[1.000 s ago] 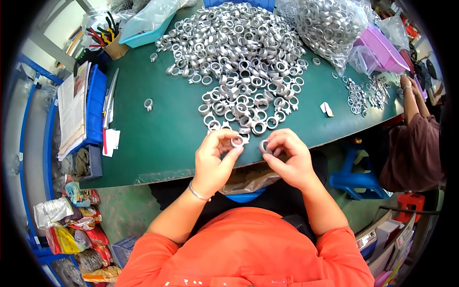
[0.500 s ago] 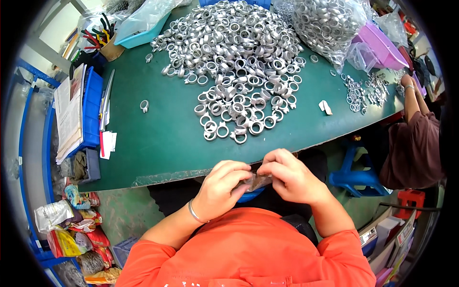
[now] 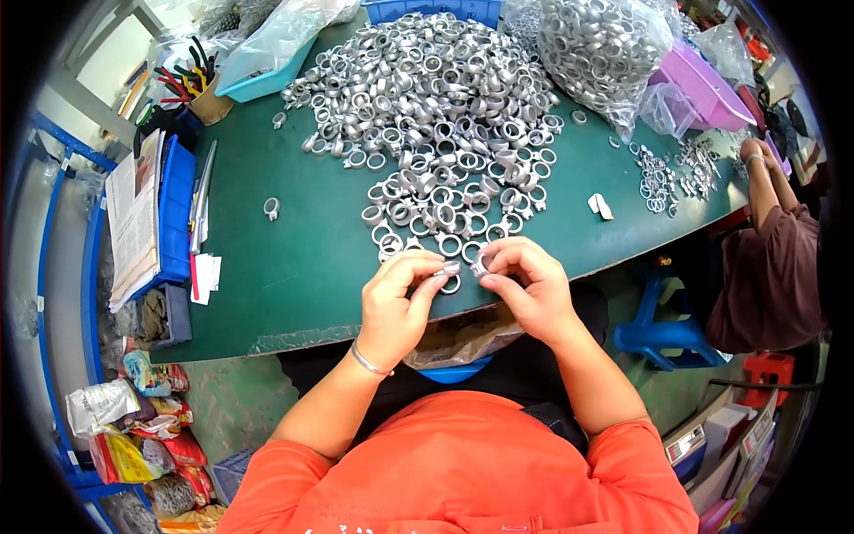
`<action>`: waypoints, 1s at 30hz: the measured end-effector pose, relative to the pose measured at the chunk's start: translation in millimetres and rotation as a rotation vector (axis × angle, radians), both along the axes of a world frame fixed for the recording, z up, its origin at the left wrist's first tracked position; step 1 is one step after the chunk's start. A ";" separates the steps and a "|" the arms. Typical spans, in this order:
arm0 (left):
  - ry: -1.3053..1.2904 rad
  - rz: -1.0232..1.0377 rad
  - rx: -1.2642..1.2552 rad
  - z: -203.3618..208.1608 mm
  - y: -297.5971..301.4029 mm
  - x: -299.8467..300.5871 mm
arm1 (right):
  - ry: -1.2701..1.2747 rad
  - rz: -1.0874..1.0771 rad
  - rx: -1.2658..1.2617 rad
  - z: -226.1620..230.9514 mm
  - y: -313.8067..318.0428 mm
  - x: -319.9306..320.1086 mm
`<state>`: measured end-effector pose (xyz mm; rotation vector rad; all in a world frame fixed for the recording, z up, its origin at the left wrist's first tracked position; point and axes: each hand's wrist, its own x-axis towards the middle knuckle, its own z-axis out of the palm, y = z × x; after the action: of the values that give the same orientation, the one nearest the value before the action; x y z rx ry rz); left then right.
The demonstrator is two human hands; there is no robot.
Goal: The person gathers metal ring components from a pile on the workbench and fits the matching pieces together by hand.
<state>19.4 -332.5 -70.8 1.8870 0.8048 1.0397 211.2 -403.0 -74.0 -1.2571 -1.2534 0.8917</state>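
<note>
My left hand (image 3: pixel 396 298) pinches a small silver metal ring (image 3: pixel 451 268) between thumb and fingertips, near the front edge of the green table. Facing it, my right hand (image 3: pixel 536 289) grips another metal ring (image 3: pixel 480 265) with thumb and forefinger. The two held rings are close together but apart. Just beyond my fingers spreads a big heap of similar silver rings (image 3: pixel 436 98), some with a small lug on the rim. One loose ring (image 3: pixel 451 285) lies on the table between my hands. In my lap, below the table edge, sits a bag-lined blue container (image 3: pixel 458 371).
At the left stand a blue bin (image 3: pixel 173 209) with papers and a tub of pliers (image 3: pixel 209 102). A clear bag of rings (image 3: pixel 605 53) and a pink basket (image 3: pixel 707 89) are at the back right. Another person's arm (image 3: pixel 767 182) reaches in at the right, near a blue stool (image 3: pixel 663 325).
Both hands have moved up and forward from below the table edge to the near end of the ring heap. A ring now shows in each hand, and the lap container has come into sight.
</note>
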 end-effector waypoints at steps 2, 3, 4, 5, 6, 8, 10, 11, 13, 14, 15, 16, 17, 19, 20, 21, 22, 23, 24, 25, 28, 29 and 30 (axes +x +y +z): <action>-0.159 -0.049 -0.190 0.4 -5.7 0.6 | 0.282 0.090 0.007 -5.6 -1.9 -1.0; -0.317 -0.096 -0.380 1.0 -8.2 0.8 | 0.564 0.182 0.014 -7.6 -2.7 -1.3; -0.372 -0.146 -0.438 1.2 -9.6 -1.2 | 0.571 0.255 0.030 -9.4 -4.5 1.0; -0.372 -0.146 -0.441 2.8 -10.2 -2.1 | 0.571 0.253 0.028 -8.0 -5.5 2.0; -0.397 -0.161 -0.497 5.3 -10.7 -2.8 | 0.634 0.261 -0.024 -4.4 -6.9 2.8; -0.418 -0.177 -0.562 8.8 -14.3 -5.3 | 0.702 0.262 -0.082 -0.6 -11.6 3.9; -0.383 -0.292 -0.517 11.2 -17.9 -9.6 | 0.515 0.405 0.048 3.0 -14.9 6.3; -0.294 -0.326 -0.386 7.5 -20.4 -15.0 | 0.329 0.398 0.014 13.1 -20.2 7.8; -0.071 -0.417 -0.061 12.1 -22.9 -21.1 | -0.087 0.478 0.088 21.3 -24.8 14.0; -0.004 -0.385 -0.086 14.0 -30.4 -20.1 | -0.159 0.458 0.025 22.7 -30.3 12.6; 0.064 -0.366 -0.035 11.1 -33.6 -19.7 | -0.304 0.401 0.004 21.4 -34.3 11.7; 0.085 -0.321 0.015 9.3 -34.7 -16.8 | -0.415 0.356 -0.004 24.2 -36.2 10.4; 0.105 -0.275 0.065 7.6 -35.1 -14.8 | -0.526 0.311 -0.011 27.4 -36.6 9.8; 0.185 -0.133 0.270 6.9 -24.8 -8.2 | -0.665 0.197 0.081 23.9 -24.9 6.5; 0.303 -0.071 0.197 14.9 -21.6 -3.5 | -0.799 0.075 0.165 20.9 -17.9 4.1; 0.373 0.006 0.335 17.1 -14.3 2.7 | -0.800 0.074 0.164 18.0 -8.9 0.2; 0.410 0.051 0.324 16.0 -11.2 7.5 | -0.814 -0.029 0.182 15.6 1.7 -5.2; 0.447 0.097 0.315 13.8 -8.9 10.5 | -0.826 -0.135 0.203 12.8 9.6 -8.0; 0.448 0.095 0.317 13.8 -8.7 10.2 | -0.869 -0.133 0.197 10.3 12.5 -8.2; 0.463 0.068 0.337 13.3 -8.3 8.4 | -0.867 -0.133 0.198 7.1 12.7 -8.0; 0.408 -0.003 0.158 15.2 -8.2 -0.7 | -0.842 -0.109 0.215 0.6 7.9 -1.0; 0.332 -0.044 -0.038 16.8 -8.0 -4.5 | -0.708 -0.061 0.216 -0.5 5.0 4.0; 0.297 -0.067 -0.180 18.1 -7.0 -7.9 | -0.573 -0.015 0.215 -1.2 3.1 6.4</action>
<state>11.5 -339.5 -52.7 1.9218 0.9628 0.6308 217.6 -399.9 -75.2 -1.3914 -1.7312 0.3710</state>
